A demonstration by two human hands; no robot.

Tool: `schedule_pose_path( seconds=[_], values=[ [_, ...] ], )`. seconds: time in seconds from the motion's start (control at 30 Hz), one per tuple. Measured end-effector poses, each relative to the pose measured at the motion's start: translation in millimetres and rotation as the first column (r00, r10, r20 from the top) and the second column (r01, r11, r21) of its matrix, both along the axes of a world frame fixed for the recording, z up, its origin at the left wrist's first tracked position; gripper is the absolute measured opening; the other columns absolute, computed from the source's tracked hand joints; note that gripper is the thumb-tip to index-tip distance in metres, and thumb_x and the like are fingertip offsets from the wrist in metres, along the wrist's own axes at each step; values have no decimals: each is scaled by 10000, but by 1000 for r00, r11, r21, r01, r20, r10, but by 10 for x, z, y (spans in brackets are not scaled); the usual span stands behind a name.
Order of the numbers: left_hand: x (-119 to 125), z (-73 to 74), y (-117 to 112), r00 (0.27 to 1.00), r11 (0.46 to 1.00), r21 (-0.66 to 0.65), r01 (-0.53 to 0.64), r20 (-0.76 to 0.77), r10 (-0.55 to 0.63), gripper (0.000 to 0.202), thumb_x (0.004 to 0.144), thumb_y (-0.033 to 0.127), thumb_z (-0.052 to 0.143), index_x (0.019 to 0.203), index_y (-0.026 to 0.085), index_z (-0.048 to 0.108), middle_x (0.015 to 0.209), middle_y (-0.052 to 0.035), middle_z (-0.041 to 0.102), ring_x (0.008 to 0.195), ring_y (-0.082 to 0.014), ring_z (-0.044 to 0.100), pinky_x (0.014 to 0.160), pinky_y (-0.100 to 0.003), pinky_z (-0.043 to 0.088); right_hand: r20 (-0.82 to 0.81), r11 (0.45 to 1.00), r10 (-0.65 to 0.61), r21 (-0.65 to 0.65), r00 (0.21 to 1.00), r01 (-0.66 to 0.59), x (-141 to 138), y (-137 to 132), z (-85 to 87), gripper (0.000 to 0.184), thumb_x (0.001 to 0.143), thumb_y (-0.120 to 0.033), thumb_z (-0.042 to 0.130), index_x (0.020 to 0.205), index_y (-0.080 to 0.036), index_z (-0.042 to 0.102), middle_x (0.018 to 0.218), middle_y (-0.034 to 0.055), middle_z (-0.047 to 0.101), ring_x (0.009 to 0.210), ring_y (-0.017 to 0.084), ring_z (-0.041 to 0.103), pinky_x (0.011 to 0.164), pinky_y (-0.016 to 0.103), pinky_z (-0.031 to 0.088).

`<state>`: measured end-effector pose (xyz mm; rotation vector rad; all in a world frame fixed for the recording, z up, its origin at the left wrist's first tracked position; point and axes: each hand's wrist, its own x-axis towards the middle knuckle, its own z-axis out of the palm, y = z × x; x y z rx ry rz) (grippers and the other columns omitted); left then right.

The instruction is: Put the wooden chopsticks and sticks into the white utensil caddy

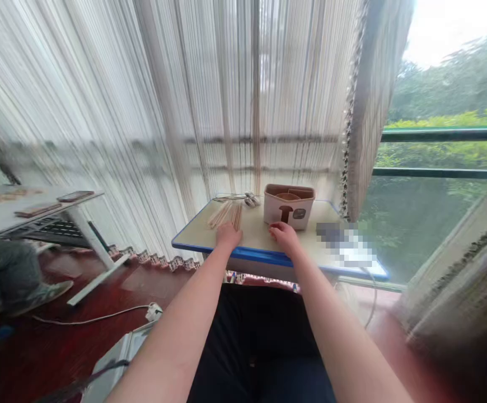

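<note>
**Desk:** Head view. Report the hands.

**Operator:** I have both in frame, forearms stretched out over the lap. My left hand (229, 235) lies palm down, fingers bent over the near ends of the wooden sticks (226, 214). The hand covers its own fingers, so I cannot tell whether they pinch a stick or only rest on the pile. My right hand (284, 235) has its fingers curled, tips down, just short of the holder (289, 210). I cannot tell whether it is touching the holder or gripping anything.

**Desk:** Progress?

**Operator:** In my judgement, early. The sticks fan out flat on the table (193, 244) beyond my left fingertips. None is lifted, and I see none standing in the holder's compartments, though their depths are hidden from me. The whole pile appears to remain.

**Desk:** Surroundings and obstructions?

**Operator:** Metal utensils (243, 198) lie past the far ends of the sticks, between them and the curtain (185, 112). Nothing lies between my two sets of fingers. Outward of my right fingers is a blurred patch (344, 246) that I cannot identify. It is near the holder, and I judge it the one thing a right-hand sweep might catch. Well off to the left of my left fingers stands a second table (0, 215) with a keyboard (59, 228), and another person's shoe (48, 291) shows below it. A cable (92, 319) runs over the floor to a power strip (154, 311). It is clear of the hands.
</note>
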<state>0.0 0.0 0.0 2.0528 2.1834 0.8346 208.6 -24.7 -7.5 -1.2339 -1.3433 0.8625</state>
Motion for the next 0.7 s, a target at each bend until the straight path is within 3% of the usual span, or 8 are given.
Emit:
schedule_pose_path(
  seconds=[0.17, 0.27, 0.37, 0.5, 0.7],
  values=[
    [19, 12, -17, 996, 1000, 19, 20, 84, -21, 421, 705, 365, 591, 1052, 128, 573, 1096, -180, 608, 1081, -292, 538, 899, -356, 389, -2, 1000, 3, -1, 1000, -3, 7, -32, 41, 283, 666, -313, 526, 895, -171, 611, 769, 41, 651, 651, 140, 577, 558, 235, 443],
    [-6, 3, 5, 955, 996, 92, 13, 295, -40, 390, 698, 356, 621, 1021, 140, 586, 1084, -173, 614, 1077, -285, 539, 900, -349, 383, -9, 1000, 13, -12, 1000, -13, -4, -34, 51, 275, 665, -304, 531, 893, -170, 605, 780, 47, 650, 639, 134, 571, 549, 231, 444],
    [-51, -8, 50, 889, 992, 119, -40, 457, -19, 259, 775, 360, 529, 921, 162, 611, 984, -140, 651, 957, -253, 595, 818, -332, 423, -9, 1000, 18, -21, 1000, -19, -9, -30, 56, 266, 666, -293, 535, 891, -168, 603, 793, 52, 650, 649, 133, 571, 554, 226, 446],
    [-97, -12, 94, 860, 988, 126, -84, 510, 8, 250, 815, 357, 453, 821, 169, 617, 850, -103, 669, 823, -221, 618, 733, -321, 445, -2, 1000, 19, -25, 1000, -19, -4, -37, 73, 269, 683, -295, 528, 906, -167, 603, 816, 60, 656, 683, 137, 581, 580, 227, 456],
    [-106, -31, 93, 849, 984, 156, -87, 528, -9, 178, 780, 305, 491, 766, 172, 610, 779, -83, 656, 756, -204, 614, 697, -312, 453, 16, 999, 16, -30, 1000, -15, -4, -57, 94, 274, 691, -296, 537, 919, -163, 610, 831, 70, 659, 699, 144, 586, 595, 233, 469]
  ],
)
